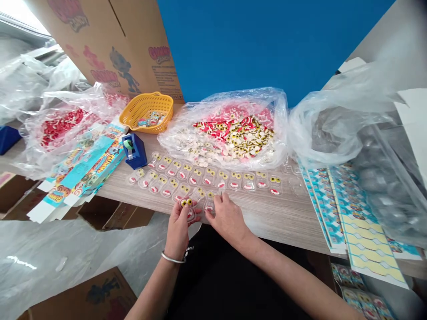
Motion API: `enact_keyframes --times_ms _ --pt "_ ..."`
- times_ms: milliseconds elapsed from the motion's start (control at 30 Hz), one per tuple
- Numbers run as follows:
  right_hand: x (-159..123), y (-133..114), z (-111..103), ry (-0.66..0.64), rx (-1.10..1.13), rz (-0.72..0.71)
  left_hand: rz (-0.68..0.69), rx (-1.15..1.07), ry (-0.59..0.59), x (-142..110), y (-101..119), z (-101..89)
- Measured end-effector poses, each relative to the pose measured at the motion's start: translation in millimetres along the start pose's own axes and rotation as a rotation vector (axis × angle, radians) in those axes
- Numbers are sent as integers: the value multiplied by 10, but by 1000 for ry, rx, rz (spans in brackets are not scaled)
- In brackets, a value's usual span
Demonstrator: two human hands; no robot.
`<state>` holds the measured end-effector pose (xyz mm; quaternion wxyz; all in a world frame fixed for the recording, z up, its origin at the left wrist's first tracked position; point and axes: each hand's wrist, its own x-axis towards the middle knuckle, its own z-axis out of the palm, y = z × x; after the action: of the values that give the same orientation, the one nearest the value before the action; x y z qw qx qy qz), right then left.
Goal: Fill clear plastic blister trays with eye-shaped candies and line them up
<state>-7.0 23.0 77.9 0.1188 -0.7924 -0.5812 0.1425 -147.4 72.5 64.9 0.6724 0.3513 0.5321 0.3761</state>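
My left hand [179, 222] is closed on a small clear plastic blister tray [191, 212] at the table's front edge. Yellow-and-black gummy eyes [186, 202] show at its top, by my thumb, with a red-and-white gummy mouth partly hidden by the fingers. Thumb and fingers of my right hand [230, 218] grip the sides of another clear tray [210, 201], which also has eyes and a mouth. Beyond both hands, rows of similar trays [194, 175] lie on the table, each with yellow eyes and a red-and-white mouth.
An open plastic bag of loose gummies [233, 138] lies behind the rows. Left of it are a yellow basket [147, 104], a blue tape dispenser [134, 153], flat printed boxes [86, 166] and a bag of red gummies [63, 126]. Label sheets [367, 240] and stacked clear trays [383, 178] are right.
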Motion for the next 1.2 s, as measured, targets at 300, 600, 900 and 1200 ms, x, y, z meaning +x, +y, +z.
enact_keyframes --times_ms 300,600,900,1200 --pt "41 9 -37 -91 -21 -6 99 129 -26 72 -128 -50" --pt "53 316 56 57 100 -70 100 191 -62 23 -129 10" --pt "224 156 115 -12 178 96 77 167 -77 21 -162 47" --pt "271 164 84 -105 203 -100 89 194 -67 50 -134 9"
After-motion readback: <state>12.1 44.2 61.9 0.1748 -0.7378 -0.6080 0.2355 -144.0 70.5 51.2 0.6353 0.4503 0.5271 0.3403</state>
